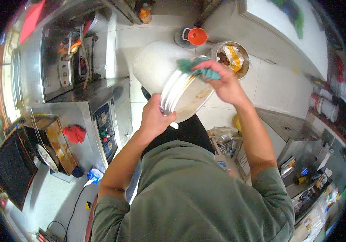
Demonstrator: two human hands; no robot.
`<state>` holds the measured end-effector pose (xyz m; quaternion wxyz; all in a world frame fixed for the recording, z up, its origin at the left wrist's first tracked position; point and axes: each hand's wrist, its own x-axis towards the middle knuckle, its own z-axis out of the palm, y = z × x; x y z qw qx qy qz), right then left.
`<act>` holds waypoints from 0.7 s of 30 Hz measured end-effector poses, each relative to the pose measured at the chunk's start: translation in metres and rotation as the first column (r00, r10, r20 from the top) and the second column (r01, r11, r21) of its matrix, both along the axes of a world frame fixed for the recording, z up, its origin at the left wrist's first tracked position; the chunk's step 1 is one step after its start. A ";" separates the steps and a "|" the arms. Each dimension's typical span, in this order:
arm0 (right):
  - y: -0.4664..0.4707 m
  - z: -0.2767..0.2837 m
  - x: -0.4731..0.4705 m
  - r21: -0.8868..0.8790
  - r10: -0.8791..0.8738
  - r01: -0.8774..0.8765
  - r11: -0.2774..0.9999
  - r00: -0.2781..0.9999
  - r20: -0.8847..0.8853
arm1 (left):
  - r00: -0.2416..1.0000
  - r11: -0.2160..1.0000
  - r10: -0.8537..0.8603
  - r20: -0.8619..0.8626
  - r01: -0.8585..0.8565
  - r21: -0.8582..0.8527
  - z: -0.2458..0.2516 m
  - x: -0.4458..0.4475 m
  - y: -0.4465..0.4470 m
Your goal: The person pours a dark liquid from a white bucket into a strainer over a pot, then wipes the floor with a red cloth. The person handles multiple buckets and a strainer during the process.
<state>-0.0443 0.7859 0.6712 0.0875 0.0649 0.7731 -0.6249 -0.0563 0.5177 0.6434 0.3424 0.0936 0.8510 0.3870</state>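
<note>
My left hand grips the near left side of a round white ridged vessel, with the thumb on its rim. The vessel is tilted in front of my legs, and brown stains mark its pale face. At its upper rim, my right hand holds a bunched green cloth against the edge. The cloth is slightly blurred. Whether the vessel is a bucket, a pan or stacked pieces, I cannot tell.
Beyond the vessel is a large rounded white surface. A dark container with an orange funnel and an open bin of waste stand on the tiled floor. A steel machine with a control panel is at left.
</note>
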 end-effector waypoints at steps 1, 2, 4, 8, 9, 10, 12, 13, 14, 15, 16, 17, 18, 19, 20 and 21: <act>-0.015 0.007 -0.003 0.040 0.107 -0.106 0.994 0.993 -0.041 | 0.999 1.000 -0.012 -0.049 0.011 -0.008 0.004 -0.005 -0.003; -0.035 0.010 -0.003 0.062 0.163 -0.159 0.985 0.984 -0.065 | 0.994 1.000 -0.022 -0.109 0.020 -0.018 0.006 -0.010 -0.007; -0.071 0.012 -0.005 0.165 0.245 -0.222 0.961 0.959 -0.140 | 0.974 0.999 0.011 -0.227 -0.002 0.039 0.009 -0.019 -0.015; -0.118 0.009 -0.008 0.259 0.340 -0.276 0.926 0.907 -0.249 | 0.980 0.998 0.038 -0.195 -0.046 -0.037 0.013 -0.031 -0.037; -0.122 0.010 -0.010 0.268 0.347 -0.279 0.922 0.903 -0.254 | 0.984 0.998 0.046 -0.170 -0.053 -0.033 0.014 -0.032 -0.040; -0.123 0.010 -0.013 0.284 0.361 -0.279 0.917 0.884 -0.298 | 0.989 0.997 0.056 -0.134 -0.063 -0.046 0.016 -0.033 -0.045; -0.116 0.011 -0.023 0.384 0.387 -0.262 0.885 0.873 -0.296 | 0.990 0.996 0.077 -0.119 -0.081 -0.035 0.020 -0.035 -0.051; -0.109 0.010 -0.029 0.441 0.411 -0.256 0.860 0.860 -0.303 | 0.987 0.996 0.087 -0.134 -0.089 -0.010 0.023 -0.036 -0.054; -0.097 0.008 -0.037 0.433 0.356 -0.216 0.875 0.894 -0.274 | 0.984 0.995 0.095 -0.149 -0.095 0.011 0.025 -0.037 -0.057; -0.087 0.007 -0.042 0.563 0.259 -0.087 0.822 0.937 -0.234 | 0.983 0.995 0.097 -0.156 -0.098 0.002 0.029 -0.038 -0.061; -0.070 0.005 -0.051 0.543 0.166 0.007 0.840 0.949 -0.269 | 0.983 0.995 0.096 -0.159 -0.099 -0.011 0.033 -0.038 -0.065; -0.057 0.003 -0.059 0.547 0.068 0.083 0.833 0.966 -0.250 | 0.982 0.994 0.102 -0.159 -0.107 -0.024 0.036 -0.038 -0.070; -0.044 0.002 -0.064 0.502 -0.061 0.108 0.858 0.992 -0.109 | 0.981 0.996 0.078 -0.176 -0.084 -0.030 0.039 -0.039 -0.074; -0.034 0.003 -0.064 0.459 -0.180 0.193 0.868 0.981 -0.071 | 0.980 0.997 0.058 -0.190 -0.065 -0.035 0.041 -0.039 -0.078; -0.023 0.007 -0.066 0.414 -0.320 0.276 0.867 0.947 0.039 | 0.973 0.999 0.039 -0.226 -0.045 -0.018 0.043 -0.040 -0.081; -0.015 0.014 -0.067 0.267 -0.427 0.408 0.873 0.904 0.015 | 0.978 0.998 0.063 -0.199 -0.063 0.009 0.044 -0.041 -0.084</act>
